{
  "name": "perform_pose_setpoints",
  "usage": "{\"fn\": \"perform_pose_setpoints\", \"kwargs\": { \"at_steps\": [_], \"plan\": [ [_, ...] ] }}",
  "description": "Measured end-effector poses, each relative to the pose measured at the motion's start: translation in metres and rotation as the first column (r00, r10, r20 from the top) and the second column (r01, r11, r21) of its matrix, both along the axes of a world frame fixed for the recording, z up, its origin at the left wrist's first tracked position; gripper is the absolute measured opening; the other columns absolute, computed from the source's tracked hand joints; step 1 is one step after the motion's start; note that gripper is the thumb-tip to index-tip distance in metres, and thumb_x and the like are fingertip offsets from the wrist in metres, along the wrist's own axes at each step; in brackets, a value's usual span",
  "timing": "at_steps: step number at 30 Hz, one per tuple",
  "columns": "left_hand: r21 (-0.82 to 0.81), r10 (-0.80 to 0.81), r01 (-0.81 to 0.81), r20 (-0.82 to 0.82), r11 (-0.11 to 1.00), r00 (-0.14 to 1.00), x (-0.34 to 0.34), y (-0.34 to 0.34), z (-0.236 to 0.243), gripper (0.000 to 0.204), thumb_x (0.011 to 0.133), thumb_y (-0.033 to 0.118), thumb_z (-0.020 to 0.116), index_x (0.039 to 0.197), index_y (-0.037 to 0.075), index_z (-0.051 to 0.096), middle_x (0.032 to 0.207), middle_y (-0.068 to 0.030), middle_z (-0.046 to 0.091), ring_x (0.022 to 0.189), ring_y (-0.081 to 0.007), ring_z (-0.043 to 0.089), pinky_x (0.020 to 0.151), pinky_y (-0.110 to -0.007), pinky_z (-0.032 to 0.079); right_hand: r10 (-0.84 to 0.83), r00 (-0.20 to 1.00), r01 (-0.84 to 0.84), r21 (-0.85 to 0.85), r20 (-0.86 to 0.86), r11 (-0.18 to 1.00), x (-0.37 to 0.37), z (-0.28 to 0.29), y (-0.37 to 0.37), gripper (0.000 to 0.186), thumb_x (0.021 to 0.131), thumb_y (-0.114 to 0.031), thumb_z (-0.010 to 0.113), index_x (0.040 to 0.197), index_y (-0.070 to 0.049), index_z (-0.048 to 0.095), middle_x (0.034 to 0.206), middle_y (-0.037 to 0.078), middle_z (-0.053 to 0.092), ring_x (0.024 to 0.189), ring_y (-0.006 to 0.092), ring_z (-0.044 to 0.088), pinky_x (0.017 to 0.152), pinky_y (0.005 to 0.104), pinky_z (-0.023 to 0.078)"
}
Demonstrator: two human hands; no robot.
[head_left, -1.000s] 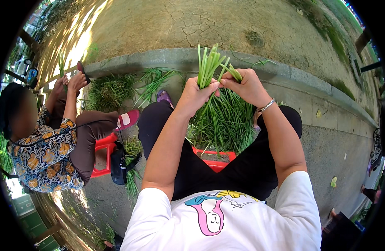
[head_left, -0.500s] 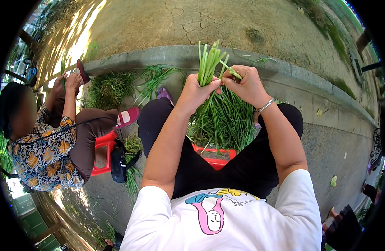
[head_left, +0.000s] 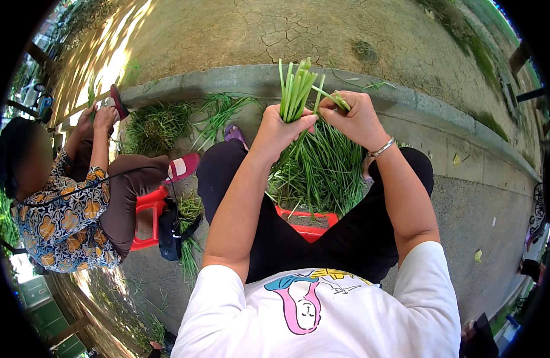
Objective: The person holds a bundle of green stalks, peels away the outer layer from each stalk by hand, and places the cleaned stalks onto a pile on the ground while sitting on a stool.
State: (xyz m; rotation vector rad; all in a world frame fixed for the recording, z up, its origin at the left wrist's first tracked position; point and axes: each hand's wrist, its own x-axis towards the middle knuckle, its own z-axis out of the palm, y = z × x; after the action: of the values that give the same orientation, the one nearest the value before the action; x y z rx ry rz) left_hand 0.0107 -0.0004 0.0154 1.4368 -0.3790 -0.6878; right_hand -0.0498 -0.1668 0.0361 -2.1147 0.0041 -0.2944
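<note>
My left hand [head_left: 278, 130] is closed around a bundle of pale green stalks [head_left: 295, 92], their thick ends pointing up and away from me. Close beside it on the right, my right hand [head_left: 357, 120], with a silver bangle at the wrist, is closed with thumb and fingers pinched. A single green stalk [head_left: 326, 94] slants from the bundle's side into those fingers. Exactly where the fingertips grip is partly hidden. Below both hands, between my knees, lies a large heap of long, thin green leaves [head_left: 323, 170], like chives.
A red plastic stool [head_left: 311, 230] shows between my thighs. On the left a person [head_left: 66, 209] sits on another red stool [head_left: 147, 222], handling greens. Between us lie a grassy pile [head_left: 158, 128], loose stalks [head_left: 221, 116] and a black bag [head_left: 169, 235]. A concrete kerb [head_left: 239, 77] runs ahead.
The bundle and my left hand have shifted slightly left. My right hand has moved slightly up and right, and the slanting stalk's end sits a little higher.
</note>
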Motion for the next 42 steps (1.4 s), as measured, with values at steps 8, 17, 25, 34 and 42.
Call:
{"fn": "perform_pose_setpoints", "kwargs": {
  "at_steps": [8,17,25,34,42],
  "plan": [
    [-0.02,0.038,-0.038,0.005,0.999,0.999,-0.002,0.0,0.002,0.009,0.071,0.007,0.069,0.078,0.004,0.063,0.063,-0.0018,0.059,0.05,-0.004,0.045,0.045,-0.018,0.032,0.025,1.0,-0.025,-0.024,-0.015,0.999,-0.001,0.0,0.0,0.014,0.072,-0.012,0.066,0.078,0.001,0.064,0.064,0.013,0.06,0.054,0.0149,0.057,0.052,0.027,0.044],
    [-0.031,0.072,-0.071,0.034,0.997,0.997,-0.001,0.0,-0.002,0.008,0.07,0.006,0.07,0.075,0.004,0.064,0.06,-0.0006,0.059,0.05,-0.0039,0.047,0.044,-0.018,0.032,0.054,0.996,-0.048,-0.085,0.074,0.995,-0.001,-0.001,0.0,0.011,0.076,-0.01,0.064,0.082,0.0,0.063,0.059,0.004,0.052,0.051,0.0081,0.042,0.047,0.025,0.036],
    [-0.033,0.159,-0.157,0.091,0.987,0.983,0.0,-0.001,-0.007,0.01,0.068,0.003,0.071,0.074,0.002,0.063,0.064,-0.0005,0.059,0.055,-0.0057,0.052,0.049,-0.019,0.038,-0.035,0.999,0.035,0.091,0.008,0.995,-0.002,-0.006,0.004,0.01,0.078,-0.009,0.064,0.083,0.0,0.064,0.065,-0.005,0.054,0.057,0.0015,0.041,0.049,0.0192,0.034],
    [-0.028,0.209,-0.207,0.115,0.978,0.971,0.0,-0.004,-0.008,0.016,0.065,0.001,0.074,0.076,0.001,0.062,0.071,-0.0025,0.061,0.063,-0.0082,0.056,0.058,-0.021,0.045,-0.115,0.99,0.117,-0.021,0.079,0.993,0.001,-0.009,0.007,0.012,0.076,-0.01,0.066,0.082,0.001,0.064,0.062,-0.003,0.057,0.057,0.0011,0.044,0.049,0.0194,0.038],
    [0.015,0.207,-0.213,0.192,0.977,0.959,0.001,-0.005,-0.009,0.018,0.065,0.003,0.075,0.076,0.001,0.061,0.071,-0.0024,0.061,0.063,-0.0084,0.056,0.057,-0.021,0.046,-0.166,0.984,0.16,0.075,0.069,0.984,0.003,-0.012,0.012,0.009,0.075,-0.008,0.064,0.077,0.001,0.063,0.064,0.0,0.059,0.058,0.0036,0.048,0.052,0.0214,0.041]
  ]
}}
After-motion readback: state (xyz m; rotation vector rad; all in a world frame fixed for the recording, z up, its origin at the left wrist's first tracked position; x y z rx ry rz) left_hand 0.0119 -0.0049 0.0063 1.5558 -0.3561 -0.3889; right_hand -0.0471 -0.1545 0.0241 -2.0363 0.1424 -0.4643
